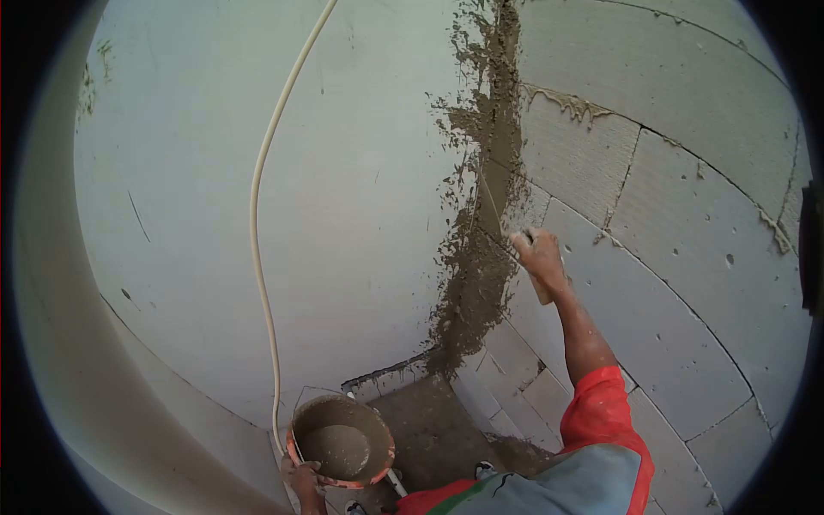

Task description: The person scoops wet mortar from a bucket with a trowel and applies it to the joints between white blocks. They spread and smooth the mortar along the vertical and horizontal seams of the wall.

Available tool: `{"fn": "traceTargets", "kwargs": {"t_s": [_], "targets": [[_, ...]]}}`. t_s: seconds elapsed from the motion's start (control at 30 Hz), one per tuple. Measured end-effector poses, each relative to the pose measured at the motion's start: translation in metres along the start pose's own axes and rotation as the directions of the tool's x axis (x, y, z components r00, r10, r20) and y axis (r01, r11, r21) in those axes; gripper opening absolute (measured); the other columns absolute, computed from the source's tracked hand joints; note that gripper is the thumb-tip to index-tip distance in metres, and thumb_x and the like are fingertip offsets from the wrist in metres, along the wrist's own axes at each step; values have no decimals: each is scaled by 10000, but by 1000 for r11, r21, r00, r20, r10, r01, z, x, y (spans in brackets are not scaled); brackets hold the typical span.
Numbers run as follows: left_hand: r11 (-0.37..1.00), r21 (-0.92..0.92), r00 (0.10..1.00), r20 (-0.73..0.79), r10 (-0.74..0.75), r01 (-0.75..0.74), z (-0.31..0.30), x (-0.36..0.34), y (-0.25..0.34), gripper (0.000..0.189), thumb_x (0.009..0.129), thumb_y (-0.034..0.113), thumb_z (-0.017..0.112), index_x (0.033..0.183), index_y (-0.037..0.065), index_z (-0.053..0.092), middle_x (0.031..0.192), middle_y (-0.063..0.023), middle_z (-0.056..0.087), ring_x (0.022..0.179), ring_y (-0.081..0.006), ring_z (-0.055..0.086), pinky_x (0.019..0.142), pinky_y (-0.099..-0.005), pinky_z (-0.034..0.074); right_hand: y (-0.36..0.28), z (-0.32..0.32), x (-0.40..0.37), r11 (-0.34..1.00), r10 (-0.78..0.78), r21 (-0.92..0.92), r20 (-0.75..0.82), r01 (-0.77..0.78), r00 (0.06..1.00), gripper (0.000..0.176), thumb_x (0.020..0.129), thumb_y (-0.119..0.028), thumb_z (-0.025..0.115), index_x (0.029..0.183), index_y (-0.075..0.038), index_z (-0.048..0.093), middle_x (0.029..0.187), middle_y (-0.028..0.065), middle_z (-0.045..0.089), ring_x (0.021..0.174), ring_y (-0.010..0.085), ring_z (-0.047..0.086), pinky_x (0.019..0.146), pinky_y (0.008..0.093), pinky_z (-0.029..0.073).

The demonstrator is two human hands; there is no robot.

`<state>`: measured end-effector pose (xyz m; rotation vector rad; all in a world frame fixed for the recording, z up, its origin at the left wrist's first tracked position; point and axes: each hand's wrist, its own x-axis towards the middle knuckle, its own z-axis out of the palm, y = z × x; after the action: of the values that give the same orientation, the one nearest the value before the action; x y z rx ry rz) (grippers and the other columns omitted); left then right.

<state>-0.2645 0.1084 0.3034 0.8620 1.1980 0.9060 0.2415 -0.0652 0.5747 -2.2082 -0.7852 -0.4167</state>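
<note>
**Right hand on trowel at wall corner, left hand on bucket rim**

Counts: 2 hands, 1 trowel, 1 bucket, 1 hose, 2 shoes partly showing, 2 walls meeting at 1 corner.

Right hand (538, 256): closed around the trowel (492, 206), arm stretched out. Blade lies over the mortar strip (481, 283) in the corner; its outline blends into the mortar, so can't tell how hard it presses. Handle end sticks out below the fist.

Left hand (302, 482): low, at the near left side of the bucket (388, 455), fingers closed on the rim. Bucket has an orange rim and a thin wire bail; grey-brown mix coats the inside, with a paler, wetter pool at the bottom.

Hose (256, 193): cream, one run, curves down in front of the left wall and ends out of sight beside the bucket.

Surfaces: left wall (197, 215) is smooth and pale, a few dark scratches and smears. Right wall (669, 300) is large pale blocks with visible joints, small pits and some dried drips. Mortar strip runs from the top of the view to near the floor (412, 421), ragged on the left-wall side. Floor is dark and dirty around the corner.

Shoes (485, 469): one right of the bucket, one just below it. Person wears a grey top with red sleeves (601, 403).
</note>
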Motion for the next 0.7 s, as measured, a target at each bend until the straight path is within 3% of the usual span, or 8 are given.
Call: {"fn": "traceTargets", "kwargs": {"t_s": [0.1,0.2,0.33,0.4,0.6,0.7], "targets": [[1000,-16,999,33,-23,24,-10,36,-45,571,688,-76,454,1249,-16,373,633,-146,538,286,-247,481,254,-395,473,31,5,-13,966,-29,-252,145,65,989,365,823,-289,643,932,59,656,865,271,655,866,401,648,788,456,507],[999,40,998,45,-33,31,2,30,-36,564,703,-73,443,1258,1,378,638,-151,548,282,-237,474,246,-387,460,29,5,11,855,-6,-495,282,151,959,364,793,-250,656,964,72,660,938,276,661,972,398,640,857,464,509],[1000,11,998,54,8,-8,5,22,-36,538,721,-62,434,1255,9,420,639,-134,549,284,-221,460,243,-356,429,-51,-32,74,654,184,-724,434,220,882,309,758,-131,628,1030,6,679,1077,216,666,1034,349,644,855,443,523],[998,-60,998,50,31,-28,10,9,-30,547,714,-62,455,1257,1,462,658,-106,557,294,-209,453,245,-318,395,-82,-51,112,595,129,-773,365,222,922,317,761,-124,618,1056,-33,688,1096,166,677,1028,317,654,835,414,535],[995,37,995,-10,97,-97,-4,13,-52,622,725,-69,486,1337,10,415,710,-115,575,365,-187,476,294,-293,407,-197,-129,196,502,18,-858,135,108,991,338,749,-90,654,1084,-80,694,1100,136,683,1049,290,649,825,401,530],[993,56,994,-34,107,-105,-14,11,-54,663,730,-73,501,1378,15,391,736,-120,584,400,-176,487,319,-281,413,-230,-166,210,575,16,-818,30,15,999,340,761,-87,660,1100,-78,688,1134,129,673,1057,282,646,831,401,525]]}}
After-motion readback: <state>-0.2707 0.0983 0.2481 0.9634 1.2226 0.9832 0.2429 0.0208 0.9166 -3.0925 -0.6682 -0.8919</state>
